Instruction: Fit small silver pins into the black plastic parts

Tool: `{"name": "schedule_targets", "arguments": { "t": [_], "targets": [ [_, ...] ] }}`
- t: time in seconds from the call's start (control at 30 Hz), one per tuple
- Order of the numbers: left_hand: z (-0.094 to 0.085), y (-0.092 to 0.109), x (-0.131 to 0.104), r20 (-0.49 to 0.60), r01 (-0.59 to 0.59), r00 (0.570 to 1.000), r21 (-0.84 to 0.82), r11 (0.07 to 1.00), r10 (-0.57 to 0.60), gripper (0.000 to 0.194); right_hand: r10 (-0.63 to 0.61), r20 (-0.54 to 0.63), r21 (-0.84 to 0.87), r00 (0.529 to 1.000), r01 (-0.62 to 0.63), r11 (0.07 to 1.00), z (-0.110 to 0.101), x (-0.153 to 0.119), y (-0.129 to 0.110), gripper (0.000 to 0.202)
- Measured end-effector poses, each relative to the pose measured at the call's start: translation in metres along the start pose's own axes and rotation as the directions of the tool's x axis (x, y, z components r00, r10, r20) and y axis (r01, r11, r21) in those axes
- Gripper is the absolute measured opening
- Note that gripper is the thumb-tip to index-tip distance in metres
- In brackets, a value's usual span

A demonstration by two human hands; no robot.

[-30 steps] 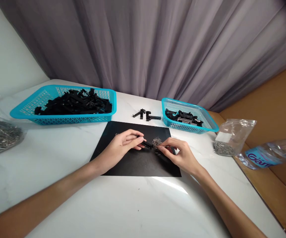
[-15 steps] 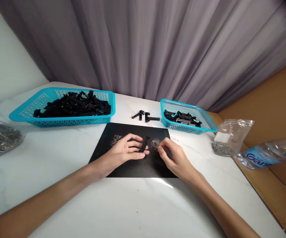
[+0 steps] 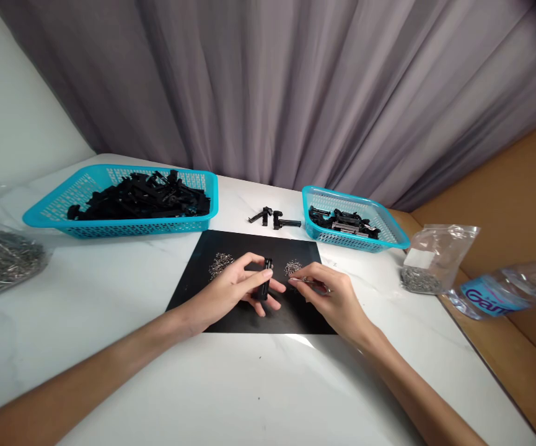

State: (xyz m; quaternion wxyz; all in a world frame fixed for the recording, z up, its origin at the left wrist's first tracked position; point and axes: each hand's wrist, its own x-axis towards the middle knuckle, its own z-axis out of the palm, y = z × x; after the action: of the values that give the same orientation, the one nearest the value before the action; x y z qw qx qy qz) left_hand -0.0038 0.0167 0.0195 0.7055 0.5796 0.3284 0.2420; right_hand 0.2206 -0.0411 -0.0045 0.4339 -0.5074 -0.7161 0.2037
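Over the black mat point(image 3: 249, 322), my left hand point(image 3: 235, 285) grips a narrow black plastic part point(image 3: 264, 282), its thumb pressed on the upper end and the other fingers behind. The part stands roughly upright. My right hand point(image 3: 330, 291) is closed on a thin silvery pair of tweezers point(image 3: 311, 283), tips pointing left toward the part but apart from it. Just beyond these tips lies a small pile of metal pieces point(image 3: 292, 267). A second pile of metal pieces point(image 3: 221, 265) sits on the mat behind my left hand. Whether the tweezers hold a piece is too small to tell.
At the back left stands a blue basket point(image 3: 123, 228) heaped with black parts; a smaller blue basket point(image 3: 358, 243) with similar parts is at right. Loose black parts point(image 3: 274, 218) lie between them. Bags of metal pieces point(image 3: 5, 257) point(image 3: 421, 279) and a plastic bottle point(image 3: 500, 294) flank the table.
My left hand has turned the black part more upright and brought its thumb over the upper end. In my right hand the tweezers now show clearly, pointing left.
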Motion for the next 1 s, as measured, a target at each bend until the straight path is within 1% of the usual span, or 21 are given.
{"name": "schedule_targets", "arguments": {
  "t": [0.07, 0.13, 0.2, 0.27, 0.37, 0.43, 0.53, 0.6, 0.7, 0.8, 0.9, 0.97, 1.0],
  "targets": [
    [0.001, 0.000, -0.001, -0.002, 0.003, 1.000, -0.022, 1.000, -0.003, 0.038, 0.067, 0.005, 0.056, 0.998, -0.067, 0.996, 0.001, 0.000, 0.000, 0.012],
    [0.001, 0.001, 0.000, -0.011, 0.020, 1.000, -0.064, 0.998, -0.021, 0.042, 0.106, 0.014, 0.111, 0.994, -0.106, 0.988, 0.001, 0.001, 0.000, 0.015],
    [0.002, 0.000, 0.000, -0.023, 0.034, 0.999, -0.126, 0.991, -0.037, 0.044, 0.114, 0.030, 0.149, 0.993, -0.117, 0.982, 0.001, 0.002, -0.001, 0.017],
    [0.002, -0.001, 0.002, -0.029, 0.037, 0.999, -0.196, 0.980, -0.043, 0.039, 0.101, 0.048, 0.166, 0.994, -0.108, 0.980, 0.000, 0.002, -0.001, 0.020],
    [0.002, -0.002, 0.004, -0.033, 0.016, 0.999, -0.279, 0.960, -0.027, 0.029, 0.085, 0.075, 0.176, 0.994, -0.097, 0.980, 0.000, 0.003, -0.001, 0.023],
    [0.002, -0.001, 0.005, -0.024, -0.015, 1.000, -0.283, 0.959, 0.009, 0.029, 0.121, 0.080, 0.194, 0.989, -0.134, 0.972, 0.000, 0.002, 0.000, 0.024],
    [0.001, 0.002, 0.004, 0.007, -0.076, 0.997, -0.206, 0.976, 0.079, 0.028, 0.207, 0.069, 0.260, 0.976, -0.218, 0.941, 0.001, 0.002, 0.003, 0.024],
    [0.002, 0.004, 0.001, 0.013, -0.073, 0.997, -0.125, 0.989, 0.075, 0.024, 0.226, 0.051, 0.286, 0.973, -0.231, 0.930, 0.001, 0.002, 0.004, 0.023],
    [0.005, 0.005, -0.002, 0.010, -0.064, 0.998, 0.017, 0.998, 0.064, 0.023, 0.208, 0.029, 0.250, 0.978, -0.208, 0.946, 0.000, 0.003, 0.005, 0.021],
    [0.007, 0.002, -0.003, 0.042, -0.128, 0.991, 0.118, 0.985, 0.124, 0.026, 0.184, 0.028, 0.207, 0.983, -0.185, 0.961, -0.001, 0.004, 0.003, 0.020],
    [0.005, -0.004, -0.002, 0.078, -0.186, 0.982, 0.227, 0.956, 0.173, 0.023, 0.146, 0.026, 0.166, 0.989, -0.149, 0.975, -0.002, 0.004, 0.001, 0.017],
    [0.002, -0.008, -0.001, 0.096, -0.214, 0.976, 0.296, 0.931, 0.193, 0.023, 0.145, 0.023, 0.162, 0.989, -0.147, 0.976, -0.001, 0.004, 0.000, 0.016],
    [0.001, -0.011, -0.001, 0.096, -0.220, 0.975, 0.304, 0.927, 0.200, 0.027, 0.156, 0.018, 0.176, 0.988, -0.157, 0.972, -0.001, 0.004, 0.000, 0.016]
  ]
}}
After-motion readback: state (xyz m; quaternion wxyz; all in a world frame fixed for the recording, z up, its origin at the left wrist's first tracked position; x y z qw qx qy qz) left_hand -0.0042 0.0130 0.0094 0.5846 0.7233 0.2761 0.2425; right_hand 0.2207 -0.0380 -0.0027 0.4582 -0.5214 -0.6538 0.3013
